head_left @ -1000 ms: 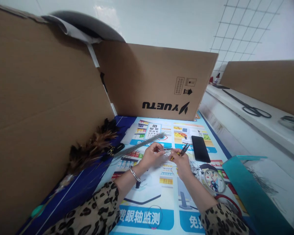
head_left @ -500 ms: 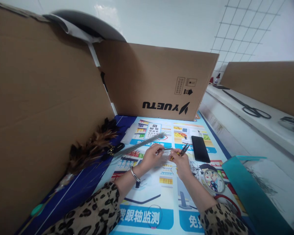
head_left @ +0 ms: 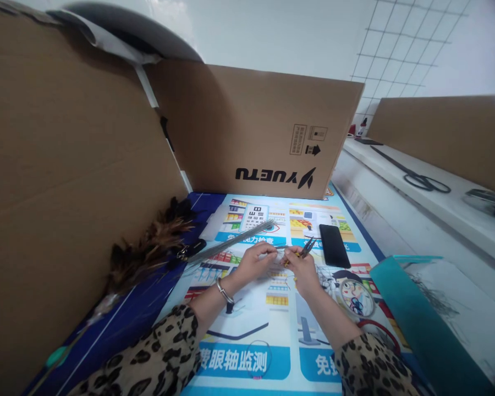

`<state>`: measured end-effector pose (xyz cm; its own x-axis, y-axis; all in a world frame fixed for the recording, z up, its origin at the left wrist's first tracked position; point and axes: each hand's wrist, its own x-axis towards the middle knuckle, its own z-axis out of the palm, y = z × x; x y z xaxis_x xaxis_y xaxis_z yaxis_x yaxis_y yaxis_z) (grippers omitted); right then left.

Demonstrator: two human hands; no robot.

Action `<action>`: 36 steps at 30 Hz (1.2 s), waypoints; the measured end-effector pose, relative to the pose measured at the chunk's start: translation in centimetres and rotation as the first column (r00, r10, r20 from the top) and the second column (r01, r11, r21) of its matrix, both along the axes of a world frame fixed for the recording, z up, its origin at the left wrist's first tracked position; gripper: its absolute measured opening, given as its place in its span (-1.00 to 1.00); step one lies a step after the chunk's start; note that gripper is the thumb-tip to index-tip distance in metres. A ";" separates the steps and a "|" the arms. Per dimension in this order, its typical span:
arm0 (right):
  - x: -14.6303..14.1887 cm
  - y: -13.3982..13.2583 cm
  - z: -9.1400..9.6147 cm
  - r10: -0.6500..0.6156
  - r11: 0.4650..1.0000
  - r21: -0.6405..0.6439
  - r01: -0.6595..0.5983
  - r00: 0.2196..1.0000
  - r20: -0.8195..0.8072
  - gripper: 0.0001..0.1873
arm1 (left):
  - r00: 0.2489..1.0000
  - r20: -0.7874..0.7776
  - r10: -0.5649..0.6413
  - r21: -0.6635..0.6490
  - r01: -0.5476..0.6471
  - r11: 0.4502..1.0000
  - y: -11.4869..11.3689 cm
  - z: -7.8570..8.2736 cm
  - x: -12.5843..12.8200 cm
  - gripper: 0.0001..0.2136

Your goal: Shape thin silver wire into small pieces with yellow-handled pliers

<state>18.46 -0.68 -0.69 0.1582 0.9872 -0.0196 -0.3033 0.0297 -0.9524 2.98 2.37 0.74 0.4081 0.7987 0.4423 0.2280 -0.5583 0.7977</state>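
Over the middle of the printed mat, my left hand (head_left: 256, 263) pinches one end of a thin wire (head_left: 281, 247). My right hand (head_left: 303, 270) faces it closely, wrapped round a pair of pliers (head_left: 307, 248) with yellow handles. The pliers' dark jaws point away, up and to the right. Right fingertips also come close to the wire; whether they grip it I cannot tell. Behind my left hand lies a bundle of straight grey wires (head_left: 235, 240). A thin wire loop (head_left: 259, 358) with a pink bit rests nearer to me.
A black phone (head_left: 334, 246) lies right of the pliers. Beyond my right forearm are a tape roll (head_left: 357, 298) and a teal box (head_left: 421, 313) holding wire scraps. Brown feathers (head_left: 152, 236) line the left. Cardboard panels (head_left: 264, 126) stand around; scissors (head_left: 427, 180) lie on the ledge.
The view has shifted slightly. My hands have drawn a little closer together, and the right hand with the pliers has turned slightly. Both keep their hold.
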 end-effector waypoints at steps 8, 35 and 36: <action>0.2 0.2 0.1 0.004 1.000 -0.007 -0.004 0.998 -0.056 -0.79 | 0.999 0.013 0.040 -0.013 -0.040 0.999 0.3 0.0 -0.2 -0.85; 0.1 0.0 0.4 -0.037 0.999 0.042 0.035 0.997 0.068 -0.74 | 0.994 0.094 0.054 -0.175 -0.037 0.984 0.0 -0.2 0.0 -0.81; 0.1 0.0 0.4 -0.041 0.998 0.052 0.037 0.996 0.081 -0.75 | 0.994 0.100 0.053 -0.184 -0.034 0.982 -0.1 -0.2 0.0 -0.81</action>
